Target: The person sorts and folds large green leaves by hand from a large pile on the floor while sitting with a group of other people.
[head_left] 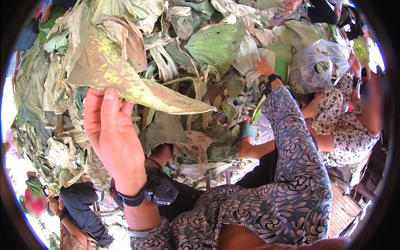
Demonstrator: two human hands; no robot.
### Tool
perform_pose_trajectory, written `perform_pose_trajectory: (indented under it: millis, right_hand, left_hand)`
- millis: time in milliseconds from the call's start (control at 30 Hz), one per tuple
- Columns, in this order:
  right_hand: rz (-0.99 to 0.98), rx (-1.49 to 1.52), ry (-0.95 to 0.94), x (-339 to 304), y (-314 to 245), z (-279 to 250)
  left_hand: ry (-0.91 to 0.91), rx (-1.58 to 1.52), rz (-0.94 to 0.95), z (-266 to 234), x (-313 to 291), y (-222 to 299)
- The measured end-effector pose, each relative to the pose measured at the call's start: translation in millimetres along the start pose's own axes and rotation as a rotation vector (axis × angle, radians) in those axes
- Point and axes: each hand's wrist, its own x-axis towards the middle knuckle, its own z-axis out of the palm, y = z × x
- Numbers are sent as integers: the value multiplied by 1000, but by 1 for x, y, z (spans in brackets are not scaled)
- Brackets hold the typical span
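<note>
My left hand [114, 127] is raised over the pile, its thumb and fingers closed on the lower edge of a large dry leaf [112, 79]. That leaf is folded, tan to yellow-green with bright yellow patches, and tapers to a tip on the right. Farther off to the right, my right hand [264, 67] reaches into the heap, with its fingers closed at the gathered end of a pale dried leaf [246, 54]. Beside it lies a broad green leaf [216, 43]. The right fingertips are partly hidden among the leaves.
A high heap of dried leaves [50, 104] spreads across the far side and left. A clear plastic bag [310, 68] is at the right, beside a person in a spotted outfit [352, 137]. Another person's dark-trousered leg [83, 208] is at the lower left.
</note>
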Motion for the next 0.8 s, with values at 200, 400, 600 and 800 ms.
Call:
perform_pose_trajectory:
  millis: [200, 400, 600, 800]
  right_hand:
    - [190, 10, -195, -47, -61, 42]
    - [126, -332, 191, -21, 0, 28]
    - [321, 457, -122, -46, -25, 33]
    - [56, 268, -10, -83, -85, 30]
  left_hand:
    - [-28, 38, -7, 5, -4, -3]
    - [-126, -17, -5, 11, -2, -6]
    - [-39, 29, 2, 8, -3, -5]
    - [-50, 16, 4, 9, -2, -3]
